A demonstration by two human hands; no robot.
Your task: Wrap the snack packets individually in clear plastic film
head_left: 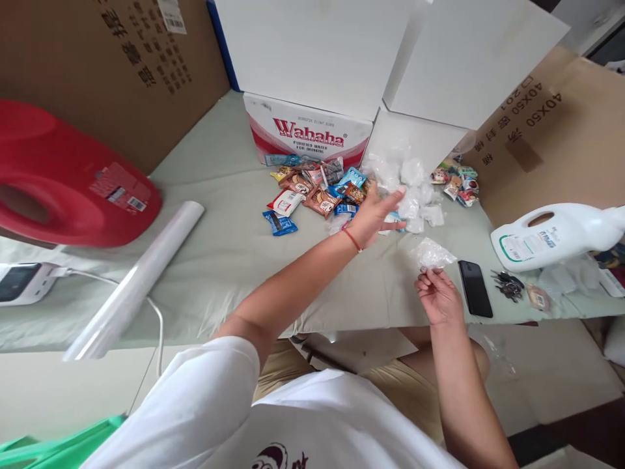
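Note:
My left hand (pixel 374 216) reaches across the cloth with its fingers spread, between a pile of wrapped snacks (pixel 322 200) and a heap of crumpled clear plastic bags (pixel 413 189). Nothing shows in its grasp, though part of the pile behind the fingers is hidden. Nearer to me, my right hand (pixel 439 293) pinches the lower end of a clear plastic bag (pixel 432 254) between thumb and fingers. That bag stands up above the fingertips, just in front of the heap. Among the snacks are brown, blue, red-and-white and yellow packets.
White boxes (pixel 312 45) and a Wahaha carton (pixel 307 130) wall the back. More small packets (pixel 456 181) lie at right. A black phone (pixel 474 288), keys (pixel 508 285) and a white bottle (pixel 547 238) stand right; a plastic film roll (pixel 137 280) and red jug (pixel 73 176) left.

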